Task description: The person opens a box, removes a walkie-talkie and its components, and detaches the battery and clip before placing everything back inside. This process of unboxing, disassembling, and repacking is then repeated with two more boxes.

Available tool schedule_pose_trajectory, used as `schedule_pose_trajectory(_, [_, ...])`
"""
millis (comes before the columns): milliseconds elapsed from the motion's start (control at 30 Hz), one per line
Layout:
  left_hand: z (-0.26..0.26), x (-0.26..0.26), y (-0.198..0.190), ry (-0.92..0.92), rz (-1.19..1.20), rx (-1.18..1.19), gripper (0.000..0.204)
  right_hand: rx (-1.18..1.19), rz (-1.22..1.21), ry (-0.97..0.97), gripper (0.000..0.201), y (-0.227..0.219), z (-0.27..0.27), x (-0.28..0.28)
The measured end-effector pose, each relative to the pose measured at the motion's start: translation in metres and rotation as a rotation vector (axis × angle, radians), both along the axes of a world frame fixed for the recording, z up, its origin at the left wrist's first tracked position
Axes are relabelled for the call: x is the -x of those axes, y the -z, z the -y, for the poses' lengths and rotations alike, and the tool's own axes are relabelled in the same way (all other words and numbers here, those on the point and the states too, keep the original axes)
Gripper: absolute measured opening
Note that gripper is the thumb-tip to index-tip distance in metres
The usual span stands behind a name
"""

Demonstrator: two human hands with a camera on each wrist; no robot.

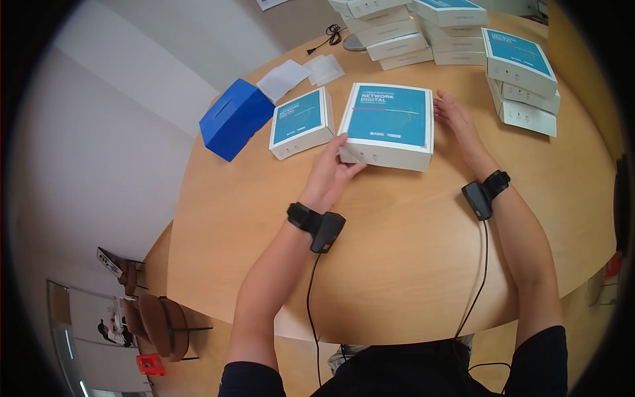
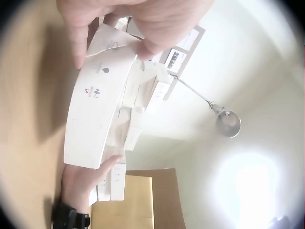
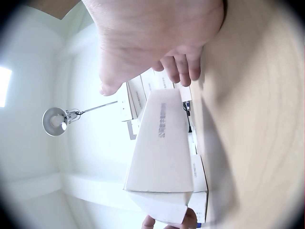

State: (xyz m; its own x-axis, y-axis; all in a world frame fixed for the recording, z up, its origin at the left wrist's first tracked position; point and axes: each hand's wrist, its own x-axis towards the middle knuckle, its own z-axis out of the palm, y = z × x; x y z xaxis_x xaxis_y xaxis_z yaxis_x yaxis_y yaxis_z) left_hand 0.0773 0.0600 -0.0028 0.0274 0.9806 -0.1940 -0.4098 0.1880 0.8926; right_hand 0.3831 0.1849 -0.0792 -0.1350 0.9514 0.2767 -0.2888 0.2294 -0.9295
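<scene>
- Pinching the near-left corner of the large box (image 1: 387,122), the left hand (image 1: 329,175) has its thumb at the top edge and its other fingers curled about the front side.
- Beside the box's three o'clock side, the right hand (image 1: 461,126) has its fingers extended; whether a fingertip touches the cardboard, I cannot tell.
- Large box: white sides, teal lid panel, white "NETWORK DIGITAL" lettering at the upper left, a thin pink-and-white line beneath, and small print along the lower part. It is over the far half of the table (image 1: 397,264), in front of the person.
- Small box (image 1: 301,122), in the same colours: just beside it, at nine o'clock.
- Blue box (image 1: 235,119): farther out at nine o'clock, near the small box.
- White papers (image 1: 284,79): ten o'clock; black cord (image 1: 324,41): eleven.
- Back stacks (image 1: 397,47) of white boxes: twelve to one o'clock; side stack (image 1: 522,83): between two and three.
- Only the head view shows the teal lid panel. The left wrist view gives the front side's printed icons closely; the right wrist view gives another side, with a line of grey lettering. Both wrist views show a silver lamp (image 2: 228,124).
</scene>
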Motion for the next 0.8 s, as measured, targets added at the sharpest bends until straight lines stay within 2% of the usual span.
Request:
schedule_pose_trajectory(33, [0.002, -0.003, 0.003, 0.027, -0.030, 0.021, 0.051, -0.068, 0.049, -0.032, 0.075, 0.002, -0.002, -0.001])
schedule_pose_trajectory(133, [0.007, -0.010, 0.006, 0.108, -0.121, 0.086, 0.051, -0.060, 0.119, 0.005, 0.078, 0.007, -0.002, 0.000])
schedule_pose_trajectory(233, [0.009, -0.009, -0.006, 0.254, -0.429, 0.163, 0.054, -0.035, 0.184, 0.040, 0.076, -0.002, 0.008, 0.006])
schedule_pose_trajectory(333, [0.006, -0.003, -0.010, 0.299, -0.778, 0.136, 0.063, -0.054, 0.234, 0.034, 0.075, -0.005, 0.011, 0.006])
schedule_pose_trajectory(433, [0.010, -0.004, 0.005, 0.162, -0.852, -0.179, 0.076, -0.051, 0.235, 0.018, 0.075, -0.007, 0.012, 0.006])
schedule_pose_trajectory(533, [0.015, -0.005, 0.013, 0.243, -0.951, -0.434, 0.095, -0.066, 0.216, 0.013, 0.076, -0.004, 0.008, 0.006])
schedule_pose_trajectory(667, [0.027, -0.010, 0.011, 0.255, -1.281, -0.517, 0.109, -0.055, 0.245, 0.018, 0.072, -0.008, 0.012, 0.007])
schedule_pose_trajectory(800, [0.032, -0.010, 0.007, 0.287, -1.350, -0.502, 0.105, -0.064, 0.308, 0.021, 0.068, -0.016, 0.019, 0.009])
